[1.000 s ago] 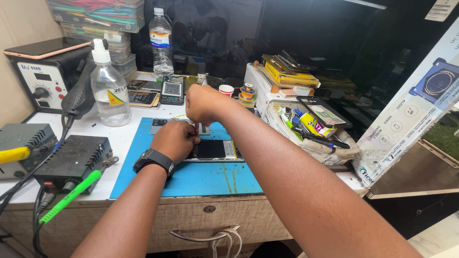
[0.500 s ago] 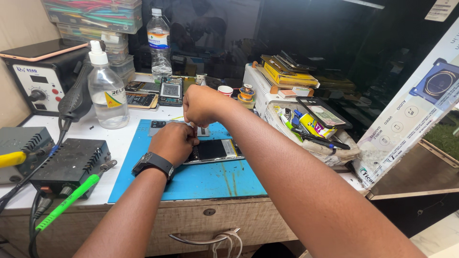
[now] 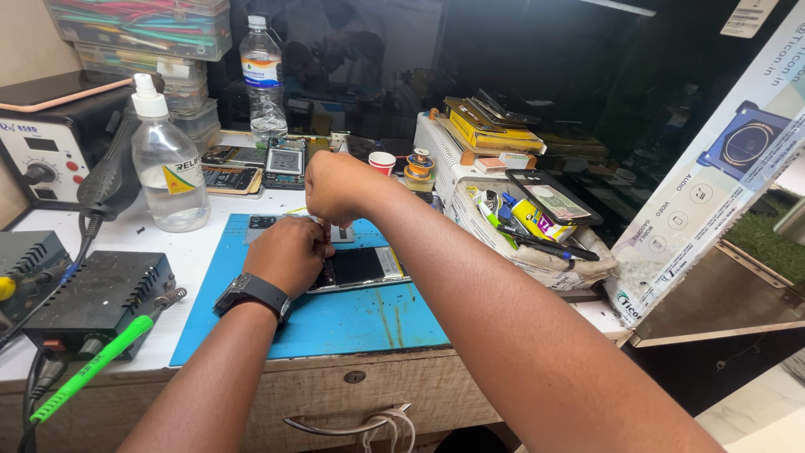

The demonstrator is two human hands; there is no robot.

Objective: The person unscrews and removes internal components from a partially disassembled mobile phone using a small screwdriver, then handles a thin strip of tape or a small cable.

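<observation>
While both hands met over the blue mat, the scene stood like this:

Phone: an opened phone (image 3: 360, 267) lay flat on the blue mat (image 3: 335, 319), near the middle of the bench (image 3: 210, 243), its long axis running left to right.

Left hand: the left hand (image 3: 289, 252), with a black watch (image 3: 251, 294) on the wrist, rested on the phone's left end, fingers curled down; its grip pressed on the phone, though whether it pinched anything I could not tell.

Right hand: the right hand (image 3: 335, 186) hung just above and slightly beyond the left, fingers pinched together on a thin red-tipped tool (image 3: 326, 235) pointing straight down.

Key relation: the phone lay directly below the right grip, and most of its body stretched to the right of both hands; the left hand was the nearer one, touching it.

Surface: a white bench top with a wooden drawer front (image 3: 352, 394) at the near edge.

Surroundings: a clear bottle (image 3: 168, 168) and a black power unit (image 3: 92, 298) at left, a green-handled tool (image 3: 92, 369) near left, a cluttered tray of parts (image 3: 520, 226) at right, dark glass at the far side.
</observation>
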